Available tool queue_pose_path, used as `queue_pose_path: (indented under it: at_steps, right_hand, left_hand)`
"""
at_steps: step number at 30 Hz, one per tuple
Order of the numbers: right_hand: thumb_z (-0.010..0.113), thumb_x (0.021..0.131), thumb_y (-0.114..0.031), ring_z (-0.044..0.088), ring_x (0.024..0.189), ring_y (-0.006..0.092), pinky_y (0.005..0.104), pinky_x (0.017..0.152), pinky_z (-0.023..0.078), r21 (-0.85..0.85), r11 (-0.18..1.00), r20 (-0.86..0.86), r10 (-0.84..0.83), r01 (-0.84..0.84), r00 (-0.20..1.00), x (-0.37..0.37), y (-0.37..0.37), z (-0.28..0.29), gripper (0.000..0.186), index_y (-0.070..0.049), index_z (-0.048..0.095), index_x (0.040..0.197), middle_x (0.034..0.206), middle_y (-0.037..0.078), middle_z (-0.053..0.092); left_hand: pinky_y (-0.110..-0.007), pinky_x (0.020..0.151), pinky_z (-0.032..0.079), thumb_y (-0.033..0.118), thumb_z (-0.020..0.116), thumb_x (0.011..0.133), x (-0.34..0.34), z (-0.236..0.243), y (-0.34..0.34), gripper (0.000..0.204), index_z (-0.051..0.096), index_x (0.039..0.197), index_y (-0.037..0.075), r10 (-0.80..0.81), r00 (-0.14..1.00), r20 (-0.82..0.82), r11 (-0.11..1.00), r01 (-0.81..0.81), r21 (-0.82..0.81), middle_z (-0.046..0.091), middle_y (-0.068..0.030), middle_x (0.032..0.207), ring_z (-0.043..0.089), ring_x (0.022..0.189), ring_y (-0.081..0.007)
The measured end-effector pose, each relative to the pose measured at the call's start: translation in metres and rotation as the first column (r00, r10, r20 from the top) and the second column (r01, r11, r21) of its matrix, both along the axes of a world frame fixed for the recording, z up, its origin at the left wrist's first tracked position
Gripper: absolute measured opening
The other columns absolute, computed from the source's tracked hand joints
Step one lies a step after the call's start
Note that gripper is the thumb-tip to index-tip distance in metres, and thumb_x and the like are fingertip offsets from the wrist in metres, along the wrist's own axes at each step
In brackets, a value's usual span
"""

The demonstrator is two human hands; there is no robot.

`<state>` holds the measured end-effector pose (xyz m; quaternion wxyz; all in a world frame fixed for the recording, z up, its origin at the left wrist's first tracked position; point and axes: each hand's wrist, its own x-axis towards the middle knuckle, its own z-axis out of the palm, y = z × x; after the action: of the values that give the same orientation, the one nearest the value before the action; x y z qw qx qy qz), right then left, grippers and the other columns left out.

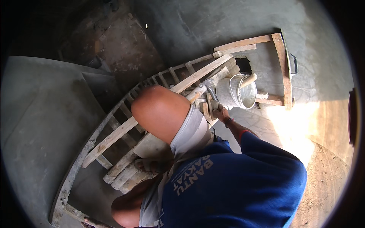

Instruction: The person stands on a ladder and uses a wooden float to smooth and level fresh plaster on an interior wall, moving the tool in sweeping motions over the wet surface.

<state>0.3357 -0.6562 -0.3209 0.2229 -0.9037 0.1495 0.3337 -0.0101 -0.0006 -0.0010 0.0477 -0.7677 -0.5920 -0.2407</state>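
Note:
My right hand (221, 113) reaches forward from a blue sleeve and curls around a wooden slat (207, 110) of the scaffold platform, just below a metal bucket (237, 92). A wooden handle (249, 79) sticks out of the bucket. A hammer (201, 89) with a wooden shaft lies on the slats just left of the bucket. My bent knee (159, 110) rises in the middle of the view and hides what is behind it. My left hand is not visible.
A slatted wooden scaffold (114, 135) curves from lower left to upper right along a grey plastered wall (42, 125). My sandalled foot (150, 165) rests on round poles. A hole (244, 65) opens in the wall behind the bucket. Sunlit sandy ground (323, 163) lies at right.

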Motion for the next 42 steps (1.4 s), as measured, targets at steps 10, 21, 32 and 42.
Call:
queue_pose_path:
  at_steps: [10,21,32,42]
  right_hand:
    - [0.056,0.101,-0.031,0.069,0.096,0.0240,0.0464,0.078,0.059,0.404,0.651,-0.574,-0.367,0.642,0.733,0.020,-0.061,0.061,0.044,-0.005,0.052,0.136,0.118,0.008,0.066]
    - [0.061,0.092,-0.016,0.065,0.088,0.0128,0.0269,0.077,0.055,0.140,0.975,-0.045,0.178,-0.170,0.983,0.161,-0.070,0.287,0.022,-0.002,0.069,0.108,0.102,0.005,0.070]
    - [0.069,0.078,-0.039,0.069,0.101,0.0333,0.0404,0.092,0.054,-0.463,0.742,-0.303,0.382,-0.485,0.873,0.129,-0.090,0.116,0.040,-0.005,0.075,0.100,0.104,0.019,0.071]
    - [0.063,0.082,-0.030,0.066,0.104,0.0315,0.0413,0.091,0.053,-0.295,0.782,-0.203,0.510,-0.549,0.836,0.136,-0.045,0.064,0.038,-0.004,0.065,0.109,0.111,0.016,0.067]
  left_hand:
    - [-0.044,0.076,0.055,0.035,0.072,0.091,-0.054,-0.025,0.035,0.045,0.065,0.120,0.001,0.016,1.000,0.000,1.000,-0.016,0.011,0.070,-0.0159,0.106,0.068,0.094,-0.0315]
    - [-0.044,0.073,0.055,0.047,0.064,0.093,-0.130,-0.049,0.066,0.052,0.063,0.121,0.004,-0.078,0.953,-0.294,0.977,0.132,0.169,0.069,-0.0145,0.102,0.068,0.090,-0.0295]
    - [-0.045,0.059,0.052,0.044,0.075,0.086,-0.036,-0.005,0.023,0.051,0.068,0.110,-0.001,-0.095,0.983,-0.158,0.982,0.118,0.146,0.069,-0.0168,0.081,0.066,0.069,-0.0335]
    - [-0.045,0.086,0.049,0.046,0.070,0.090,-0.085,-0.013,0.027,0.062,0.062,0.129,-0.001,0.050,0.996,-0.078,0.998,-0.053,-0.040,0.066,-0.0211,0.116,0.064,0.102,-0.0344]
